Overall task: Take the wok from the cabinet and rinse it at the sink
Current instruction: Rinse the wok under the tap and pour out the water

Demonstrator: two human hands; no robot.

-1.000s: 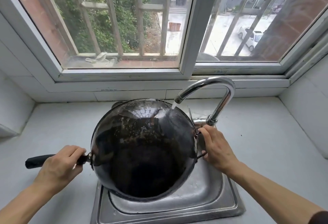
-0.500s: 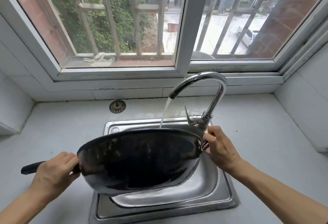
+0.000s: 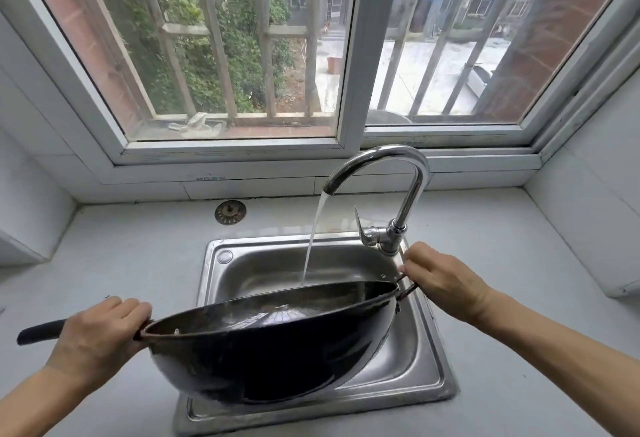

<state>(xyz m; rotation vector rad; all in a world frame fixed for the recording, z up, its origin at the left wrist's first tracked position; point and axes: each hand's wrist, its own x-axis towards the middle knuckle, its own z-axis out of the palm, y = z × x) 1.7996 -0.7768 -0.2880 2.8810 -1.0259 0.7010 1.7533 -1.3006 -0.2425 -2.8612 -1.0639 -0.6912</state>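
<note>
A black wok (image 3: 270, 350) hangs above the steel sink (image 3: 426, 367), nearly level with its far rim slightly raised to the right. My left hand (image 3: 97, 336) grips its long black handle at the left. My right hand (image 3: 440, 277) holds the small wire loop handle on the wok's right rim. Water runs from the curved chrome tap (image 3: 398, 173) in a thin stream that comes down at the wok's far rim.
A round metal sink strainer (image 3: 230, 212) lies on the grey counter behind the sink. A window with bars stands behind the tap. White tiled walls close in the counter at left and right.
The wok has turned from facing me on edge to nearly level, mouth up, and dropped lower over the sink. Both hands kept their hold on the handles.
</note>
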